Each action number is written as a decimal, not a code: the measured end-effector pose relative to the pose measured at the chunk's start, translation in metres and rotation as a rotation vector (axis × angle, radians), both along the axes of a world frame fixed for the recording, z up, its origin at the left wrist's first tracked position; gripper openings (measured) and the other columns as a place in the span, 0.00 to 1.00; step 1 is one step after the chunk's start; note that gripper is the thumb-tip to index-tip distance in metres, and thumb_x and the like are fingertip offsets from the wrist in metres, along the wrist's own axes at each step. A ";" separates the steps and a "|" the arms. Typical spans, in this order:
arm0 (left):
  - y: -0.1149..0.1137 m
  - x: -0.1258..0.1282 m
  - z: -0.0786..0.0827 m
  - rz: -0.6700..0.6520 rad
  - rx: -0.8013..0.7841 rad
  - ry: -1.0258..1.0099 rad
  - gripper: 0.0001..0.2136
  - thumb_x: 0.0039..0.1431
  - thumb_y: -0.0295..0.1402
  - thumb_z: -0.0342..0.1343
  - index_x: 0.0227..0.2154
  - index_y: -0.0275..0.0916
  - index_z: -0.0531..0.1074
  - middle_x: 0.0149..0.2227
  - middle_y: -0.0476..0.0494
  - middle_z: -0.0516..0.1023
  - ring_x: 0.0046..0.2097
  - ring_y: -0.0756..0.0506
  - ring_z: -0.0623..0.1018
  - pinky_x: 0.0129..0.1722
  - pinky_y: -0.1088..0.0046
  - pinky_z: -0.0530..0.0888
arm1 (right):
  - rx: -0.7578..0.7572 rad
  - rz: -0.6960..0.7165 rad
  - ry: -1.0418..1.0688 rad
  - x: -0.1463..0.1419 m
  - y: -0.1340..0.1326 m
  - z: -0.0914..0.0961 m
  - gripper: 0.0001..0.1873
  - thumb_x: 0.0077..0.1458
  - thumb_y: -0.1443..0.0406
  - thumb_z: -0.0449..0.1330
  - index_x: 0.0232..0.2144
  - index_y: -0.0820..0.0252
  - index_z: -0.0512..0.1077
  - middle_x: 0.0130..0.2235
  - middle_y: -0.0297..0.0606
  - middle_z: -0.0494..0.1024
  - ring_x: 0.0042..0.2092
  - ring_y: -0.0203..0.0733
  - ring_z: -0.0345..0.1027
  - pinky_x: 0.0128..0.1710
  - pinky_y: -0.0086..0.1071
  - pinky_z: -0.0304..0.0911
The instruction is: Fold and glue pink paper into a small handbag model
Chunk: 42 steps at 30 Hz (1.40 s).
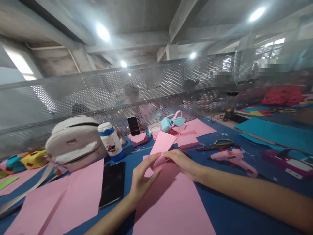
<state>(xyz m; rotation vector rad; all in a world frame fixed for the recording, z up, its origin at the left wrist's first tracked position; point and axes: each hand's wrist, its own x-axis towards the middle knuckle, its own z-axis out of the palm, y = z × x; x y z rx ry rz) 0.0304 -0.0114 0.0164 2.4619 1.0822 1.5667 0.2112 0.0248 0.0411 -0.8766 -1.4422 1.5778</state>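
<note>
My left hand [143, 178] and my right hand [184, 163] meet at the middle of the table, both pinching a folded piece of pink paper [161, 145] that stands up between the fingertips. Under them lies a large flat pink sheet [171, 205] on the blue table [227, 209]. A black phone [112, 183] lies flat just left of my left wrist.
A white backpack [74, 142] and a white bottle with a blue lid [110, 141] stand at the left. A pink glue gun [234, 158] and scissors [220, 143] lie to the right. Folded pink and teal paper pieces [182, 130], a propped phone [133, 125] and a perforated metal screen [146, 85] are behind.
</note>
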 end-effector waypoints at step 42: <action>-0.009 0.014 0.027 0.100 -0.518 -0.331 0.08 0.54 0.37 0.63 0.33 0.40 0.83 0.35 0.44 0.85 0.38 0.42 0.82 0.40 0.71 0.76 | 0.095 0.063 -0.024 0.002 0.000 0.001 0.07 0.48 0.63 0.63 0.23 0.61 0.73 0.24 0.30 0.68 0.30 0.35 0.60 0.35 0.30 0.54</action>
